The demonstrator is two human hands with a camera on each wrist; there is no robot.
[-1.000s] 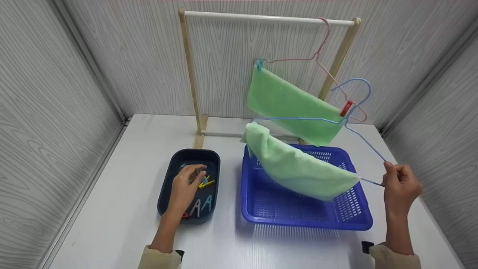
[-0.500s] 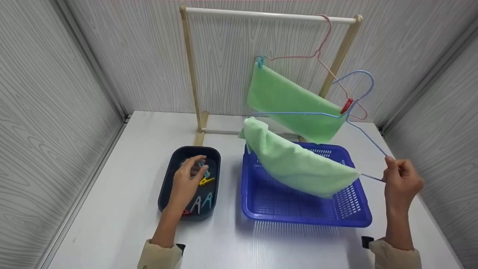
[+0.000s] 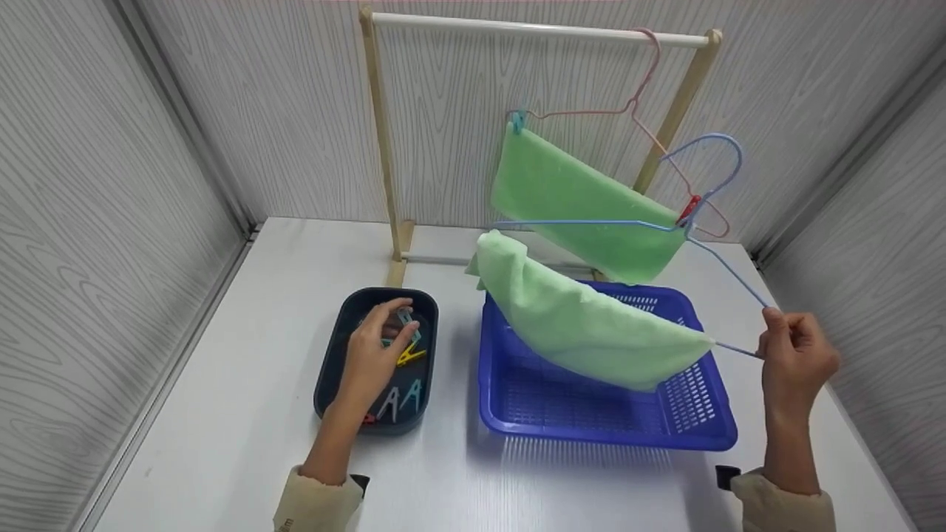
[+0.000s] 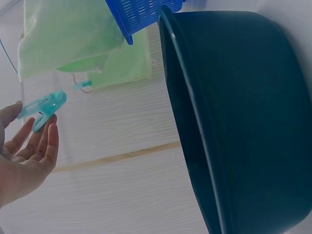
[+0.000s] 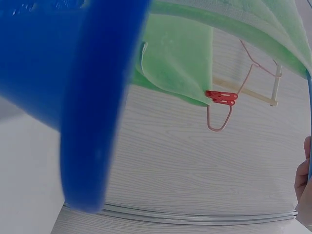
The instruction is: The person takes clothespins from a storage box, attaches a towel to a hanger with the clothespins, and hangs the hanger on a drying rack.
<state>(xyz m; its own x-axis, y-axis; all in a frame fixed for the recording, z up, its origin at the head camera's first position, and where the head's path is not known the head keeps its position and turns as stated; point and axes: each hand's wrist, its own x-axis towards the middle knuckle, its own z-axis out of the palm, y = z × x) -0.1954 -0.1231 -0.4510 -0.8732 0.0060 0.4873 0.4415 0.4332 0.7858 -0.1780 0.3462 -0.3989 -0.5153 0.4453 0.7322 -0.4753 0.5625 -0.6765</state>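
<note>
Over the dark tray (image 3: 431, 369), my left hand (image 3: 369, 358) pinches a teal clothespin (image 4: 46, 107) between thumb and fingertips. Several more clothespins, such as a yellow one (image 3: 411, 356), lie in the tray. At the right, my right hand (image 3: 798, 358) grips one end of a blue wire hanger (image 3: 576, 222), its hook pointing up. A pale green cloth (image 3: 591, 318) drapes over the hanger's lower bar and hangs above the blue basket (image 3: 606, 437). In the right wrist view only part of the right hand (image 5: 304, 190) shows, at the edge.
Behind stands a rack with a white rod (image 3: 502, 28). From it hangs a pink hanger (image 3: 584, 113) carrying another green cloth (image 3: 569, 192), fastened by a teal clothespin (image 3: 519, 122) and a red clothespin (image 3: 688, 210). Grey wood-patterned walls enclose the white table (image 3: 236, 384).
My left hand has lifted slightly over the tray, and the teal clothespin shows more clearly between its fingers. The right hand keeps its grip on the hanger, nearly still.
</note>
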